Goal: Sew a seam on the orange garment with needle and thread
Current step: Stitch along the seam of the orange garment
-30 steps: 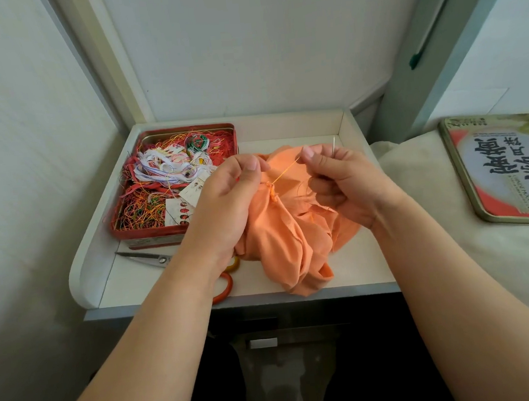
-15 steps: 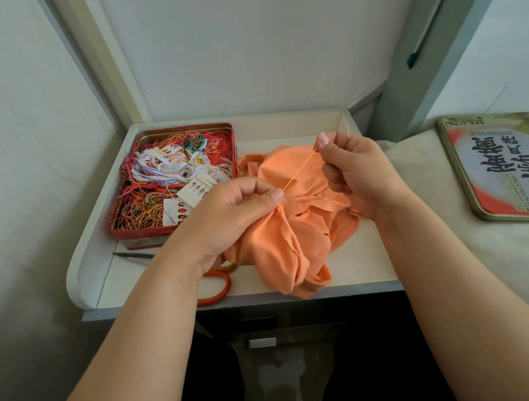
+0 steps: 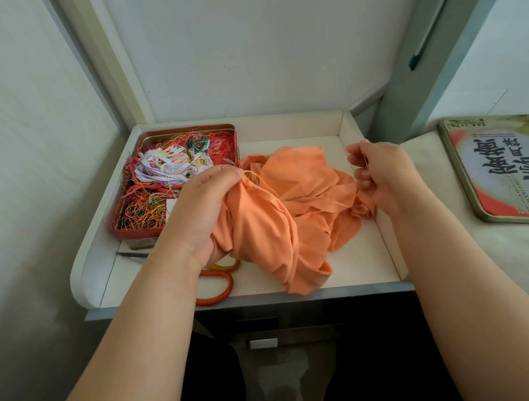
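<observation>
The orange garment [image 3: 301,197] lies bunched on the white tray-like tabletop [image 3: 352,266]. My left hand [image 3: 203,212] grips a gathered fold of it at the left, thumb and fingers pinching the cloth near the seam. An orange thread [image 3: 259,179] loops slack from that pinch across the fabric. My right hand [image 3: 379,174] is at the garment's right edge with fingers curled, pinching a thin dark needle [image 3: 366,161] that barely shows by its fingertips.
A red tin [image 3: 179,230] full of tangled coloured threads stands at the back left. Orange-handled scissors [image 3: 216,287] lie at the front left, partly under my left wrist. A printed tin lid [image 3: 506,166] rests on the surface to the right. Raised tray walls enclose the tabletop.
My hands have moved apart: the left went left and slightly up with its fold, the right went right. The taut thread between them has gone slack into a loop.
</observation>
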A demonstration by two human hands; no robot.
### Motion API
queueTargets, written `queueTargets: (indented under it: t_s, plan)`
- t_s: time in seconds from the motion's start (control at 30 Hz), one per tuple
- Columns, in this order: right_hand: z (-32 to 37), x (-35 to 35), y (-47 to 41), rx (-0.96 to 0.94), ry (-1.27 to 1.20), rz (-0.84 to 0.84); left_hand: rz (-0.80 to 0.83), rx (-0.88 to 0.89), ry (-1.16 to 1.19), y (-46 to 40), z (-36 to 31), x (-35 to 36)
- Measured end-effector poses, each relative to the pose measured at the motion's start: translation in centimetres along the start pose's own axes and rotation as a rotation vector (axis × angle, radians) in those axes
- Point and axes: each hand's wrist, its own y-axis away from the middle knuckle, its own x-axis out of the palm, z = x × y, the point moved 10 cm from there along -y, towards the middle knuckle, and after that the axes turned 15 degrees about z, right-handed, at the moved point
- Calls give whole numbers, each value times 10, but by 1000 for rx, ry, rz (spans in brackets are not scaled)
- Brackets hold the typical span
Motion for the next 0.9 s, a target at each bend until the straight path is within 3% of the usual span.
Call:
queueTargets:
  t_s: [0.17, 0.3, 0.4, 0.57, 0.67, 0.8, 0.9]
  plan:
    - [-5, -11, -5, -62, -338, -54, 1, -59, 354, -1, 14, 1]
    - [6, -17, 2, -158, -310, -84, 126, 76, 628, -4, 3, 11]
    - [4, -19, 5, -178, -381, -128, 73, 147, 686, -6, 2, 2]
    - [-8, -30, 1, -208, -696, -176, -249, 72, 601, -1, 19, -26]
    - [-9, -28, 1, -233, -771, -188, -328, 6, 475, 0, 28, -27]
    - [-11, -19, -2, -118, -700, -159, -258, -61, 226, -5, 25, -27]
    - [-6, 7, -1, -34, -416, -4, -107, 48, -94, -6, 3, -8]
